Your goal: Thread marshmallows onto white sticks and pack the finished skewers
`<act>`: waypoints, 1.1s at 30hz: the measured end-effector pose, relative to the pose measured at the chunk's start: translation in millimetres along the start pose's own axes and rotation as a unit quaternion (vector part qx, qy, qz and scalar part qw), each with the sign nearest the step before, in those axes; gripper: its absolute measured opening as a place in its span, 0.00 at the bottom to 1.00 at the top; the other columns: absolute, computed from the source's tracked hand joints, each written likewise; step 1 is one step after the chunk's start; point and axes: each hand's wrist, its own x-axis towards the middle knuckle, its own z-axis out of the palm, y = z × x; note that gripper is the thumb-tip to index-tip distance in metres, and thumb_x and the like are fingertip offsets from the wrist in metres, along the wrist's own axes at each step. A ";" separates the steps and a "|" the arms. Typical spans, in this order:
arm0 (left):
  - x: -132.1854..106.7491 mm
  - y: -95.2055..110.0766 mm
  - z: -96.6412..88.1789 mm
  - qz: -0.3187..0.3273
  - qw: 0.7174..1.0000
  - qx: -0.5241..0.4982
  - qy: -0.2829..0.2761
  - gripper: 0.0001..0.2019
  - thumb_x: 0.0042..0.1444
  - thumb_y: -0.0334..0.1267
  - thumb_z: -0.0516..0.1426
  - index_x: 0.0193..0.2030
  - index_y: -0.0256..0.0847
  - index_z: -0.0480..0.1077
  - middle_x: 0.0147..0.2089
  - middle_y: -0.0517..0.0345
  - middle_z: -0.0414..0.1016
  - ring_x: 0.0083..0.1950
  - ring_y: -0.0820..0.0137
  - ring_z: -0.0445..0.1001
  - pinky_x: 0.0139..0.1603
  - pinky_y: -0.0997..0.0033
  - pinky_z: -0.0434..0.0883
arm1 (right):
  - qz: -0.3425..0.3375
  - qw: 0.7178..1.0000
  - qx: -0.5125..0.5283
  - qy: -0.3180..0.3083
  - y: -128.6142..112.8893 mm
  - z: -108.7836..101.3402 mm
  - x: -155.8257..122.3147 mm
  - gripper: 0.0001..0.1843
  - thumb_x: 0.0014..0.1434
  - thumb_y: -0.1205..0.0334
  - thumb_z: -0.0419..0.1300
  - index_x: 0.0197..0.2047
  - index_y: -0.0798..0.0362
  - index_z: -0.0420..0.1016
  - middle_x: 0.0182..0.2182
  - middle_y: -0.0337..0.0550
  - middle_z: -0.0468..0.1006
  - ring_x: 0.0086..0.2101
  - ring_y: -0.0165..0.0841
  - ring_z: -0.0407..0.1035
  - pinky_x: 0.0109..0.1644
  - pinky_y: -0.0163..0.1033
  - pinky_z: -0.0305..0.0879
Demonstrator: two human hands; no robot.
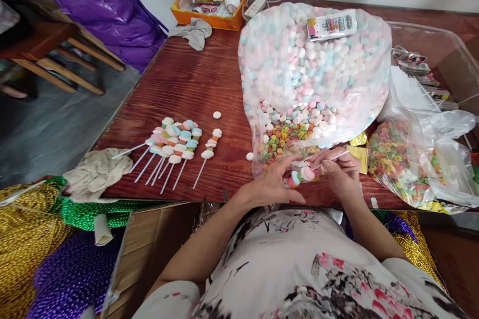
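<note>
My right hand (342,172) is closed on a white stick (339,155), near the table's front edge. At the lower left of that stick are pink, blue and white marshmallows (302,175), with a printed clear wrapper partly visible beside them. My left hand (273,179) curves around these marshmallows, its thumb and fingers apart. Whether its fingertips touch the sweets cannot be made out. Directly beyond the hands lies a large clear bag (318,79) of pastel marshmallows, with coloured candy rings (280,142) at its near opening.
Several finished-looking marshmallow skewers (174,139) lie at left, beside a crumpled cloth (99,174). Single marshmallows (217,115) rest nearby. A bag of candy rings (396,159) and a clear plastic bin (430,30) are at right. An orange tray (220,21) stands at the back.
</note>
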 end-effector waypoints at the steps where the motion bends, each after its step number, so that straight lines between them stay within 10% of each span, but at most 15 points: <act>1: -1.0 -1.9 -5.2 -0.014 0.998 -0.036 -0.046 0.46 0.34 0.45 0.74 0.62 0.43 0.64 0.45 0.56 0.76 0.47 0.62 0.74 0.47 0.66 0.70 | 0.001 1.000 0.013 -0.008 -4.3 -4.7 3.3 0.03 0.57 0.59 0.66 0.34 0.48 0.77 0.27 0.39 0.82 0.35 0.39 0.78 0.46 0.49 0.74; 5: -1.9 -13.7 -6.3 -0.080 0.944 -0.180 -0.266 0.25 0.39 0.46 0.71 0.43 0.38 0.74 0.33 0.59 0.76 0.36 0.66 0.75 0.40 0.67 0.72 | -0.011 0.998 0.033 -0.057 -14.9 -13.3 13.2 0.05 0.56 0.58 0.67 0.36 0.48 0.80 0.27 0.42 0.83 0.34 0.41 0.78 0.43 0.50 0.74; 7: -1.3 -18.1 2.2 -0.107 0.922 -0.230 -0.292 0.19 0.41 0.47 0.70 0.32 0.37 0.71 0.27 0.61 0.74 0.30 0.69 0.73 0.35 0.68 0.71 | -0.014 0.997 0.043 -0.057 -14.8 -13.0 16.3 0.05 0.55 0.59 0.68 0.35 0.48 0.80 0.26 0.42 0.83 0.33 0.41 0.78 0.42 0.50 0.74; 13: -3.4 -19.6 13.9 -0.060 0.984 -0.166 -0.020 0.20 0.43 0.49 0.69 0.31 0.36 0.68 0.26 0.65 0.67 0.27 0.76 0.64 0.28 0.77 0.63 | -0.003 0.997 0.029 0.065 -8.1 -11.6 17.5 0.03 0.52 0.63 0.70 0.31 0.50 0.79 0.27 0.40 0.83 0.34 0.39 0.79 0.42 0.46 0.75; 19: -7.8 -22.6 15.2 -0.002 0.987 0.031 0.155 0.19 0.47 0.48 0.67 0.24 0.38 0.64 0.25 0.64 0.65 0.29 0.75 0.63 0.29 0.76 0.60 | -0.011 0.994 0.026 0.104 -1.9 -4.9 8.5 0.04 0.52 0.66 0.69 0.30 0.50 0.78 0.25 0.37 0.81 0.33 0.38 0.79 0.41 0.46 0.75; 33: -12.9 -36.4 17.2 0.065 0.962 0.128 0.233 0.11 0.51 0.38 0.62 0.27 0.40 0.62 0.24 0.64 0.64 0.27 0.75 0.61 0.28 0.75 0.56 | -0.004 0.990 0.055 0.130 0.6 -1.3 5.2 0.04 0.53 0.68 0.66 0.30 0.50 0.77 0.25 0.36 0.80 0.30 0.36 0.77 0.41 0.46 0.74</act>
